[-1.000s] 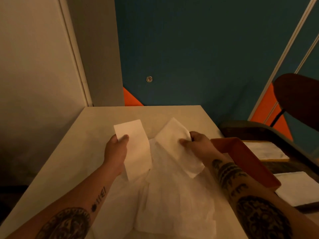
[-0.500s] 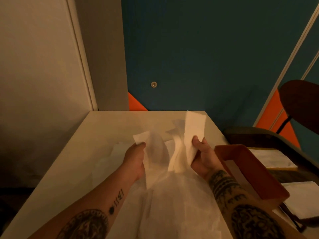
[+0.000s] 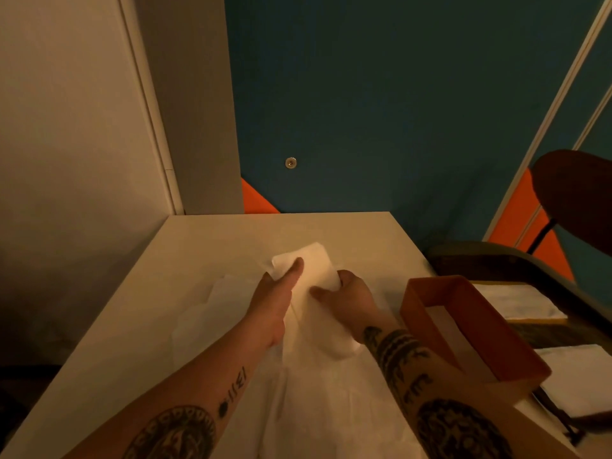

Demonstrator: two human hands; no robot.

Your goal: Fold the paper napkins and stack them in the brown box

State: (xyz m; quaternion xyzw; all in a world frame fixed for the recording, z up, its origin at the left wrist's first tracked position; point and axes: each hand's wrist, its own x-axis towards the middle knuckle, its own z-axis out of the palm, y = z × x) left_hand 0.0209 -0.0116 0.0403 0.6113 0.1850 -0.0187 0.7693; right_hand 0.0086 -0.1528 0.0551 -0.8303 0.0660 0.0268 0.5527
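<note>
A white paper napkin, folded into a narrow strip, is held over the middle of the white table. My left hand lies along its left side with fingers straight, pressing on it. My right hand grips its right edge, thumb on top and fingers curled under. A loose heap of unfolded napkins lies beneath and toward me. The brown box stands at the table's right edge, a white napkin visible inside it.
The table meets a beige wall on the left and a blue wall behind. To the right stands a dark chair and a lower shelf with white folded stacks.
Both hands came together, bringing the two raised napkin halves into one folded strip. The left hand went from pinching a flap to lying flat on the napkin.
</note>
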